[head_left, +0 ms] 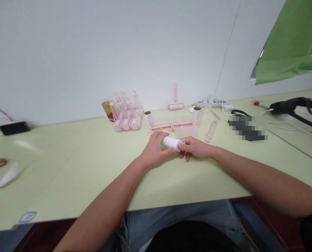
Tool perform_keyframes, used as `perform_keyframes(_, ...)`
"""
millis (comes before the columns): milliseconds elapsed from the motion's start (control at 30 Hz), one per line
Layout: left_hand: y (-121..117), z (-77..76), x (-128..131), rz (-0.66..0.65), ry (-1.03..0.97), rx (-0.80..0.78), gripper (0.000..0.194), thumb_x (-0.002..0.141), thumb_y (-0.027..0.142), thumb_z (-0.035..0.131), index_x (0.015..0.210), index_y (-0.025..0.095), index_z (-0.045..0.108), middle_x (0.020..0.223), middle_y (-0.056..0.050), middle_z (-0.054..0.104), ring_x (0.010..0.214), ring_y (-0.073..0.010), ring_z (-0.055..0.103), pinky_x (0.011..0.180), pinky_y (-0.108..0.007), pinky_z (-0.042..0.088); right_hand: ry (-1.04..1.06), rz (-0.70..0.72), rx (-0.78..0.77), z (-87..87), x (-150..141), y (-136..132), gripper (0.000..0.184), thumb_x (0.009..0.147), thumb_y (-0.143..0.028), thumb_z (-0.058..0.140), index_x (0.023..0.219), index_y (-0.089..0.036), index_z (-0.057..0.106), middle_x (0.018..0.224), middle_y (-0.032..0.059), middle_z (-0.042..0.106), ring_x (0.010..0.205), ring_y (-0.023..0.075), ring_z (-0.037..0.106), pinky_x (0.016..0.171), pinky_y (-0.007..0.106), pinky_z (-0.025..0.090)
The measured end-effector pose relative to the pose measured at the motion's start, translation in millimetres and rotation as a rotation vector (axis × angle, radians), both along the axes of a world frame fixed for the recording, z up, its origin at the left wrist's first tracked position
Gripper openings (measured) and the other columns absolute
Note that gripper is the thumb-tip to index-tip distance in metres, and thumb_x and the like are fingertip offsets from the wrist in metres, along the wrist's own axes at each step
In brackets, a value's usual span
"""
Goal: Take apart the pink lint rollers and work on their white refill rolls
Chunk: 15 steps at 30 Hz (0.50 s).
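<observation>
A white lint roller roll (169, 142) is held just above the table between my two hands. My left hand (154, 149) wraps its left part, thumb along the near side. At the roll's right end, my right hand (195, 147) pinches with thumb and fingers; whether a small part is in that pinch I cannot make out. Just beyond lie pink lint roller frames and clear covers (185, 131). Rolls with brown cores stand at both sides, one on the left (147, 114) and one on the right (197, 110). A pink handle (211, 131) lies to the right.
Several pink lint rollers (128, 119) stand at the back left beside a yellow and red package (108, 109). One more lint roller (175, 105) stands by the wall. On the right are cables, a power strip (213, 103) and a black headset-like strap (295, 104). A phone (14, 128) lies far left.
</observation>
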<state>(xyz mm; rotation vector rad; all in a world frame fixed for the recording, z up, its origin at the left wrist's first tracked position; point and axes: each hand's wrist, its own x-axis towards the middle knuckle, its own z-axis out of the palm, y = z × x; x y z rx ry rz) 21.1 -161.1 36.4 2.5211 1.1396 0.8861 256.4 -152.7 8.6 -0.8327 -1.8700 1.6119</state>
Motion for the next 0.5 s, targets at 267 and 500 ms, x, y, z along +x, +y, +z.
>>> perform_keyframes(267,-7.8,0.6,5.7,-0.01,0.022,-0.037,0.081,0.073,0.068,0.069,0.135,0.019,0.051,0.133,-0.015,0.047,0.128,-0.0307,0.045,0.112,-0.048,0.037,-0.112,-0.06,0.132,6.3,-6.0,-8.0,0.05,0.086,-0.063,0.061,0.085,-0.014,0.06,0.069,0.0006,0.06,0.049,0.0081,0.053,0.043,0.019,0.045)
perform_keyframes(500,-6.6,-3.2,5.6,-0.001,0.014,-0.046,0.081,0.07,0.069,0.072,0.132,0.019,0.056,0.136,-0.015,0.046,0.13,-0.0306,0.044,0.114,-0.047,0.036,-0.145,-0.105,0.165,8.0,-5.6,-9.4,0.047,0.084,-0.061,0.064,0.084,-0.015,0.06,0.065,-0.0016,0.058,0.046,0.008,0.051,0.042,0.02,0.039)
